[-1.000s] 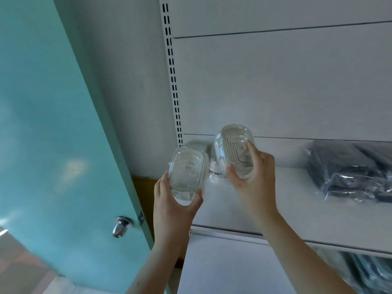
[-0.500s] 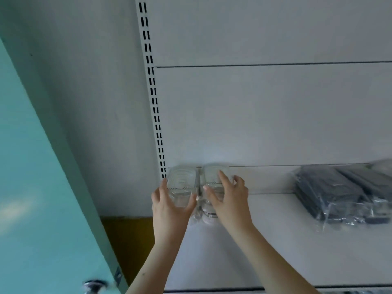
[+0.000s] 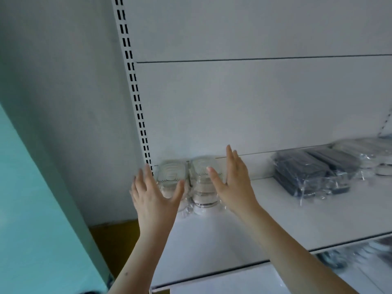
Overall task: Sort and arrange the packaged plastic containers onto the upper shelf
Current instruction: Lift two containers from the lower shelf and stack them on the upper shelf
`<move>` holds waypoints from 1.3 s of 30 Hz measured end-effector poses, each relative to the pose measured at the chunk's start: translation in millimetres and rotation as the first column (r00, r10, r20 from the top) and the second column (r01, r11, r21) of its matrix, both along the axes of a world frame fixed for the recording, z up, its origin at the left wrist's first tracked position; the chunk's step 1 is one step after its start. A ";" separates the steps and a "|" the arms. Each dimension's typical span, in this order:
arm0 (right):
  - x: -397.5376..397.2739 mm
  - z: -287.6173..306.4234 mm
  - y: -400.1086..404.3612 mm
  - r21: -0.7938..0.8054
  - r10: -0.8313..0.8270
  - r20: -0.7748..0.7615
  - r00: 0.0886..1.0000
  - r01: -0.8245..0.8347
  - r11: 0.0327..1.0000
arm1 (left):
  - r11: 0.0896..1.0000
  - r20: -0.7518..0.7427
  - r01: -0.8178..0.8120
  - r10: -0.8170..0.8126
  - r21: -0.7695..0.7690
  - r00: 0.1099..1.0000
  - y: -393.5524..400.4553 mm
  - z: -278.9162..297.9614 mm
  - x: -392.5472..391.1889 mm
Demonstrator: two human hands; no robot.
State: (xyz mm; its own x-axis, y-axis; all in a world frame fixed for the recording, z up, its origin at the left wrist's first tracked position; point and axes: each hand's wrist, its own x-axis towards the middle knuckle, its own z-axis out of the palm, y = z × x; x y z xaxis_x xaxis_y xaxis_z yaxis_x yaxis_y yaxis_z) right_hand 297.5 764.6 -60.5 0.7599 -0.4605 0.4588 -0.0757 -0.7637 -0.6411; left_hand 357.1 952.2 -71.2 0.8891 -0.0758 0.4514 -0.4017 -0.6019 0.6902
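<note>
Two clear plastic wrapped container packs stood side by side at the back left corner of the white upper shelf point(image 3: 286, 213), the left clear pack point(image 3: 170, 177) touching the right clear pack point(image 3: 201, 179). The left hand point(image 3: 154, 198), at seven o'clock from them, had straight, spread fingers grasping nothing; I cannot tell whether it touched the pack. The right hand point(image 3: 231, 183) was likewise released, fingers straight, beside the right pack. Dark wrapped container bundles point(image 3: 314, 172) lay at three o'clock, well apart.

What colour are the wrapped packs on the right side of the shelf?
Dark grey-black, under shiny clear wrap, seen in the head view.
</note>
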 end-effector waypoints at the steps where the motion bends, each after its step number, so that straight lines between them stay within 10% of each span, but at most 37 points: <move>1: -5.3 4.6 -1.1 -0.005 0.000 0.013 1.000 0.000 1.000 | 0.998 0.053 0.010 -0.007 -0.056 0.999 -0.8 3.2 -6.7; 7: -52.7 22.0 -25.1 -0.088 -0.087 0.195 0.977 0.106 0.990 | 0.917 0.227 0.349 -0.304 -0.195 0.925 -27.5 -0.2 -74.5; 19: -242.9 -46.7 -113.7 -0.029 -0.530 0.176 0.830 0.542 0.840 | 0.388 -0.040 0.906 -0.916 0.170 0.400 -136.4 -148.7 -214.3; 27: -294.7 -155.2 -189.6 0.057 -0.628 -0.077 0.775 0.632 0.773 | 0.401 -0.340 0.892 -0.825 0.209 0.451 -192.2 -240.4 -237.4; 39: -239.3 -307.9 -358.4 0.024 -0.261 -0.450 0.854 0.303 0.953 | 0.699 -0.540 0.620 -0.388 0.355 0.747 -345.9 -333.7 -233.1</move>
State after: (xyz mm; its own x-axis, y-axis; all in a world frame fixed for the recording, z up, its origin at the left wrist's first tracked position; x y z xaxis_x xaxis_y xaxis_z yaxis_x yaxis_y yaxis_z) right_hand 58.1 406.2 -368.3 0.7031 -0.7088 0.0570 -0.5670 -0.6073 -0.5565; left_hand 124.0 606.3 -404.9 0.7253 -0.6688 -0.1632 -0.5076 -0.6797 0.5295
